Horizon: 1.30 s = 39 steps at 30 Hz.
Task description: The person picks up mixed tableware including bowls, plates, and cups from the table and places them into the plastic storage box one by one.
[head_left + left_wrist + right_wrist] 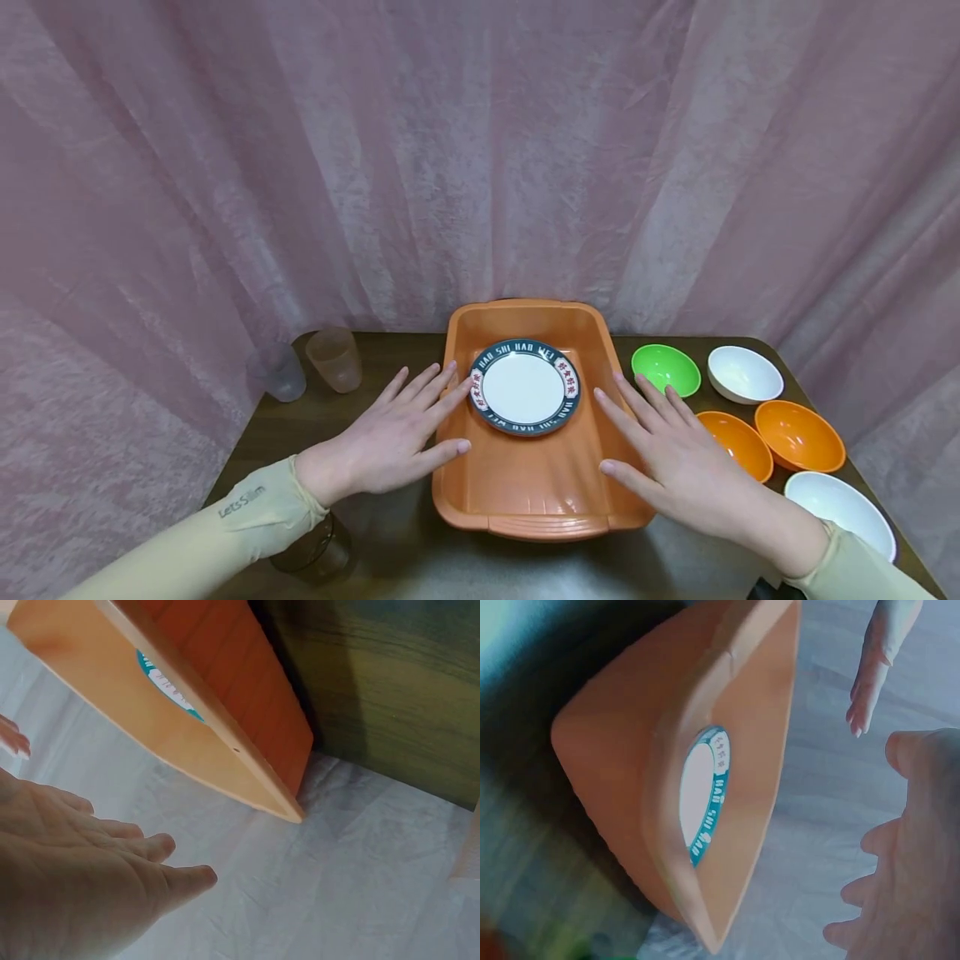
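While the left grip (393, 440) and right grip (693, 462) hovered, spread wide and empty, the dark-rimmed plate (522, 389) lay between and below them in the orange basin (525, 485), where a lopsided tug might have slid it.

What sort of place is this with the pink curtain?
Maybe a little corner set up for practising with dishes, though I can't be sure: a pink curtain hangs right behind a dark table holding an orange tub with a plate inside and bowls beside it.
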### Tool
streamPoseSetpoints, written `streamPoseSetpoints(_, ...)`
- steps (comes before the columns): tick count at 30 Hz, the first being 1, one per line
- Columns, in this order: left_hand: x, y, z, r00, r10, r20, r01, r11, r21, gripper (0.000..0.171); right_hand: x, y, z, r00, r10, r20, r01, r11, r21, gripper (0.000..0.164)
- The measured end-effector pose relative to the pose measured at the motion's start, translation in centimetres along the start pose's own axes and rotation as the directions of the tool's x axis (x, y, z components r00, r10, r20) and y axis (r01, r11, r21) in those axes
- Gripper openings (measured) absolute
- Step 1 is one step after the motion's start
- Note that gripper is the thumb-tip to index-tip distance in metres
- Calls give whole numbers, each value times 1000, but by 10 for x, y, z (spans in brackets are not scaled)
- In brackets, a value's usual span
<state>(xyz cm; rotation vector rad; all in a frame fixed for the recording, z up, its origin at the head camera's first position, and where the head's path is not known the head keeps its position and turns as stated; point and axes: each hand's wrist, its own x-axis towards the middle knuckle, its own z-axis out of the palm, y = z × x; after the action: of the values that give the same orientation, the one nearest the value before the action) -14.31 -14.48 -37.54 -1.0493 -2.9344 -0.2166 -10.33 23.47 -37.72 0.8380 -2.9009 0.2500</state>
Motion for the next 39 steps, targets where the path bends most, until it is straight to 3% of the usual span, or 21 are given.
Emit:
streamPoseSetpoints(12,-2,0,-2,999,9,40,-9,1000,1,81,-1,-6,10,1000,7,25,-8,999,44,75)
streamPoseSetpoints(20,7,9,-4,995,46,84,-47,999,10,82,0,-1,6,999,28,35,-31,997,74,75)
streamPoseSetpoints(27,20,29,-9,987,98,128,-101,995,16,81,-7,20,-9,994,110,22,-112,987,116,73)
streamPoseSetpoints(32,31,46,-10,979,147,141,-150,988,17,82,-18,39,-18,978,208,35,-210,961,178,74)
streamPoseSetpoints(39,53,79,-6,954,238,183,-244,970,9,81,-37,61,-20,950,304,73,-313,924,218,74)
